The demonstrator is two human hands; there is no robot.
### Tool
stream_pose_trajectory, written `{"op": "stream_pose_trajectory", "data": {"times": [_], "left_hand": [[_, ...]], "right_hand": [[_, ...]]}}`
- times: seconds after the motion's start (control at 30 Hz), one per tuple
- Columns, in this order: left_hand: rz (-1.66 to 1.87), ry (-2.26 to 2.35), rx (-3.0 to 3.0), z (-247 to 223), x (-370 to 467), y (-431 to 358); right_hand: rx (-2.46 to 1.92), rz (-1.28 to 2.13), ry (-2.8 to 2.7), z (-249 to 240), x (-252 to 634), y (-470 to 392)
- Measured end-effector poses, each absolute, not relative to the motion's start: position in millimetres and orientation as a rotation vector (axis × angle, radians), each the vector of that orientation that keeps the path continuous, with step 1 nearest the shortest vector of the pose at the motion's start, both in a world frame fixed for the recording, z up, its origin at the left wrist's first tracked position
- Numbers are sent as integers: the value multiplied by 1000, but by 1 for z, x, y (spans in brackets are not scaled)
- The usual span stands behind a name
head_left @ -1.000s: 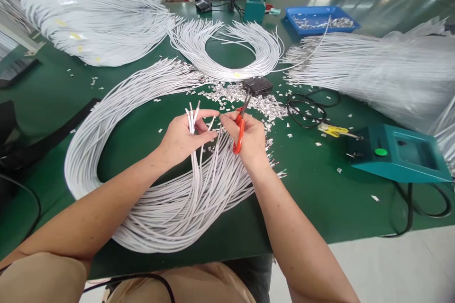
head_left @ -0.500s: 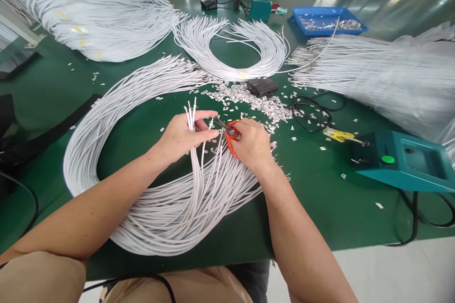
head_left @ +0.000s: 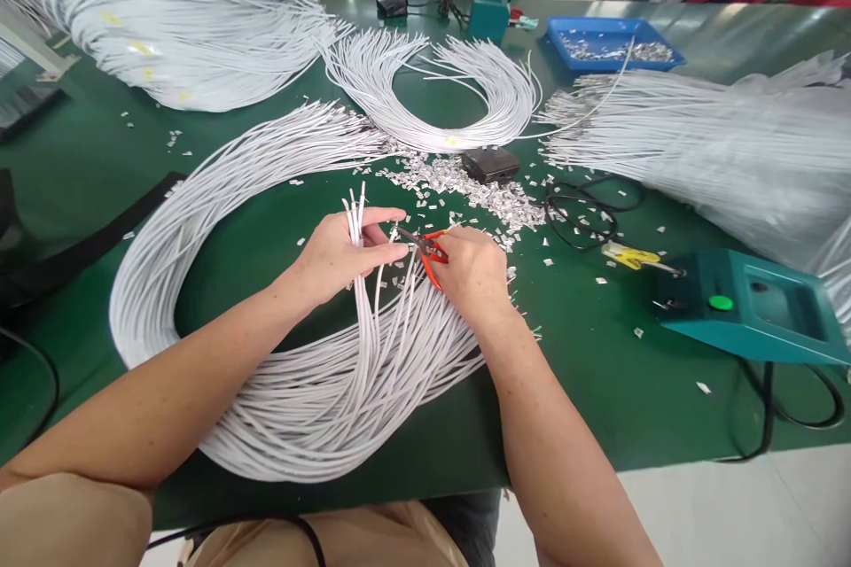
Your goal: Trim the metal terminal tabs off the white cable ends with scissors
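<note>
Well, the nearest risk is to your left hand [head_left: 332, 257]: the cutters [head_left: 433, 250] point in between its thumb and forefinger, so a slip or an early squeeze could nick a fingertip. Those two tips stand slightly apart with one wire end [head_left: 394, 233] between them; the rest of the hand is wrapped around a few upright wires [head_left: 360, 217], which could slide loose if that grip slackens. Your right hand [head_left: 475, 270] is closed round the red handles; whether the blades bite on anything, I cannot tell. The near coil [head_left: 319, 425] lies left of centre, close to the front edge of the tabletop [head_left: 578, 390]; its crossing strands could snag if you tug one.

Counted, you have two hands, one pair of cutters, and about three upright wires, though they overlap. Four wire bundles lie on the tabletop: the near coil, a small coil [head_left: 445, 133] toward the back edge, a large bundle [head_left: 186, 27] at the back-left corner, and a wrapped bundle [head_left: 684, 115] toward the right edge. One blue tray [head_left: 612, 28] sits near the back edge. The scraps [head_left: 458, 182] are too many to count.
</note>
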State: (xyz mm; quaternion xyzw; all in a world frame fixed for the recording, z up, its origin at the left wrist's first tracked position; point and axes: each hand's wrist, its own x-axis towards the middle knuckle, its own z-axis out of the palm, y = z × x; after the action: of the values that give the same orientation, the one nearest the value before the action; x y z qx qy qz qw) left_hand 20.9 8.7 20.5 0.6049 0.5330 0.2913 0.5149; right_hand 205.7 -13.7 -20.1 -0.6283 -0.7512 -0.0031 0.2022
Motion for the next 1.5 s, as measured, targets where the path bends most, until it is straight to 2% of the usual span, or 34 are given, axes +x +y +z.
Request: {"op": "stream_pose_trajectory", "data": {"times": [0.1,0.2,0.53,0.7,1.03,1.3,1.5], "left_hand": [[733,1251,1405,19,20,9],[765,1234,1340,16,20,10],[763,1203,1250,13,24,10],[729,1106,1249,12,27,10],[756,1039,1184,16,27,8],[776,1092,1157,13,24,9],[780,1115,1198,10,25,9]], "right_hand": [[-1786,96,-2049,-16,207,-14],[-1774,338,-1839,-11,207,-13],[-1410,833,-1255,4,194,-18],[-1235,1043,-1174,11,190,-20],[-1326,1031,-1207,3,193,-16],[-1766,678,-1652,-1,203,-16],[-1820,614,-1812,3,202,-19]]}}
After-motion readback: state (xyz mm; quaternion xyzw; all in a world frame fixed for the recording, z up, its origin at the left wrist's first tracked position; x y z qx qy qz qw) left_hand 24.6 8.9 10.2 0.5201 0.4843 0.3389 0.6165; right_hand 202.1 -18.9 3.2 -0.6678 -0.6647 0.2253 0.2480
